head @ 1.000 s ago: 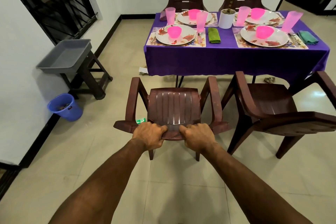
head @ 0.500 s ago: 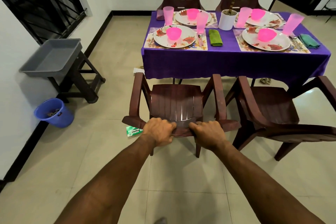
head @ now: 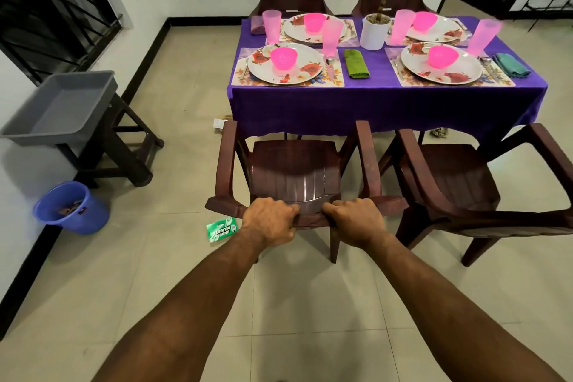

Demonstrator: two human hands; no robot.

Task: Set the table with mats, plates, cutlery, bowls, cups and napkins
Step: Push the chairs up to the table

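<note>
Pale floor tiles point(head: 155, 273) fill the room, and at the far side stands the dining table point(head: 387, 108) under its purple cloth, already laid: four floral mats, each with a plate and a pink bowl on it, pink cups beside them, cutlery along the mat edges, a green napkin point(head: 357, 63) between the near settings and a teal napkin point(head: 512, 65) at the right end. A potted plant point(head: 375, 31) sits mid-table.

Your left hand point(head: 269, 220) and right hand point(head: 356, 220) are both curled tight around the top rail of the brown plastic chair point(head: 294, 177), fingers wrapped over the backrest edge. Over the last second you have walked that chair forward: it stood well apart from the table, and now its armrest fronts reach the hanging cloth, with the seat front just beneath the edge. A green wrapper point(head: 220, 229) that was half hidden under the chair's left side now lies exposed on the floor behind it.

To my eye the laying itself looks complete and you are on the finishing step of tucking chairs in. The second chair point(head: 452, 183) to your right sits angled and farther out, so it probably wants the same push. A grey tub point(head: 62, 105) rests on a stool by the left wall, with a blue bucket point(head: 69, 208) below it.
</note>
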